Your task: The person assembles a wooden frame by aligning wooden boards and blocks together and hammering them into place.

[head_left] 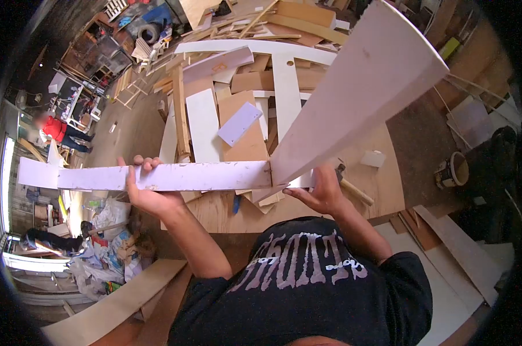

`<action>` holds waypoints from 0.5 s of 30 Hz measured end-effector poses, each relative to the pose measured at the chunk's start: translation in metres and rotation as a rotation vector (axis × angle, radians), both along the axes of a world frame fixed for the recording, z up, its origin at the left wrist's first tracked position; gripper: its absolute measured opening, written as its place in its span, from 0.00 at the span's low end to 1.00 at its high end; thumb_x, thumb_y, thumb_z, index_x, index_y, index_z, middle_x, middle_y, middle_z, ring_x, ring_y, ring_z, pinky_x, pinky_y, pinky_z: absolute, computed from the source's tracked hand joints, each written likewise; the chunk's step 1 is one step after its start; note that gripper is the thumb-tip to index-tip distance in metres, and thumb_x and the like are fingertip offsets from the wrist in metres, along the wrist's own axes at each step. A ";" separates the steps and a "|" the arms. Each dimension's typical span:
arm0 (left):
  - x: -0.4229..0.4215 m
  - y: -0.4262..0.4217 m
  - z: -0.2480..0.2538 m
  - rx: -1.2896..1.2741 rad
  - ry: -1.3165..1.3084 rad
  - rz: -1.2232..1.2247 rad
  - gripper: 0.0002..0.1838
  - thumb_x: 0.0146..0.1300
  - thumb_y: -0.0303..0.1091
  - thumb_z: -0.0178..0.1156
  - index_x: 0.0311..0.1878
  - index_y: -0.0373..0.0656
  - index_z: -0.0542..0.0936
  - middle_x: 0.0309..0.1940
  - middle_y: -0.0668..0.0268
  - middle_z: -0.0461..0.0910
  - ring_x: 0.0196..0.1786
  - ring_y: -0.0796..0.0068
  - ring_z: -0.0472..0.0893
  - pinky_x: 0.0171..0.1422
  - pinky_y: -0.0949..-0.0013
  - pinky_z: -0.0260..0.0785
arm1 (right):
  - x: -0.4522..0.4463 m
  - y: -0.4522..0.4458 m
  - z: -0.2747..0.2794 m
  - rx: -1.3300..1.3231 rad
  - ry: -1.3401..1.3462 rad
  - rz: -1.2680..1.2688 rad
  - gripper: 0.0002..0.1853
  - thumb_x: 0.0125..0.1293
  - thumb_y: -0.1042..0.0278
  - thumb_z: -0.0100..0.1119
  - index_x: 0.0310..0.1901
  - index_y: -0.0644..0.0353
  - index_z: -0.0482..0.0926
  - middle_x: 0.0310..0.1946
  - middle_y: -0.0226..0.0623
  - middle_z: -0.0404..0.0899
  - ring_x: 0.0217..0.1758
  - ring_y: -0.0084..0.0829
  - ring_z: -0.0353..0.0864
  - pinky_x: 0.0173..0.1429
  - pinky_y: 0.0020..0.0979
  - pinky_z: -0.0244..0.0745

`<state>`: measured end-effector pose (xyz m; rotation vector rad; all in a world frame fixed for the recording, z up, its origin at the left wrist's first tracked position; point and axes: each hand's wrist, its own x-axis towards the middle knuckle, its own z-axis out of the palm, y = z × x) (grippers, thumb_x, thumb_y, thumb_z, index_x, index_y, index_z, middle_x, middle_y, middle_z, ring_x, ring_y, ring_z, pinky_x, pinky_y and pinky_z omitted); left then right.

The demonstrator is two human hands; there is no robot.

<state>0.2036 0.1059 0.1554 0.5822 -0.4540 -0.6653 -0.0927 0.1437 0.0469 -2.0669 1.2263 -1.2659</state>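
A white panel frame [209,176] is held up in front of me: a long narrow board with chipped edges, joined near its right end to a large wide panel [359,81] and bearing a short crosspiece [39,173] at its far left. My left hand [148,187] wraps around the narrow board from below, fingertips showing over the top edge. At the corner by the wide panel, my right hand [321,193] grips the frame, thumb below; some of its fingers are hidden. Just right of that hand lies a hammer [356,189] with a wooden handle.
The wooden worktable [382,193] carries several offcuts, a lilac plate with holes [240,123] and a white board with a round hole [287,86]. A bucket [452,170] stands at right. Plastic bags [111,248] lie at lower left. A person in red [54,129] is farther back.
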 end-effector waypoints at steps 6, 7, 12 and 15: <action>-0.019 -0.003 -0.037 -0.012 0.027 -0.091 0.35 0.67 0.29 0.54 0.76 0.53 0.57 0.31 0.68 0.66 0.31 0.77 0.65 0.38 0.69 0.64 | -0.028 -0.005 -0.034 0.166 0.047 -0.042 0.48 0.55 0.55 0.77 0.71 0.64 0.61 0.61 0.59 0.73 0.63 0.58 0.74 0.65 0.48 0.69; -0.021 -0.003 -0.040 0.009 0.027 -0.097 0.34 0.66 0.29 0.54 0.75 0.54 0.58 0.30 0.68 0.65 0.31 0.77 0.64 0.37 0.69 0.64 | -0.030 -0.005 -0.037 0.168 0.047 -0.044 0.48 0.55 0.55 0.77 0.71 0.64 0.61 0.61 0.59 0.73 0.63 0.58 0.74 0.65 0.48 0.69; -0.027 -0.002 -0.042 0.073 0.042 -0.066 0.28 0.69 0.29 0.51 0.71 0.57 0.62 0.28 0.70 0.63 0.30 0.76 0.63 0.37 0.69 0.63 | -0.040 -0.004 -0.077 0.326 -0.396 0.000 0.44 0.54 0.63 0.76 0.69 0.66 0.63 0.62 0.46 0.72 0.64 0.45 0.74 0.63 0.42 0.70; -0.030 0.001 -0.042 0.088 0.026 -0.076 0.28 0.69 0.29 0.51 0.71 0.56 0.61 0.27 0.70 0.63 0.30 0.77 0.64 0.37 0.69 0.63 | -0.039 0.008 -0.083 0.565 -0.746 0.082 0.41 0.56 0.67 0.74 0.69 0.63 0.62 0.53 0.34 0.71 0.55 0.29 0.73 0.56 0.34 0.73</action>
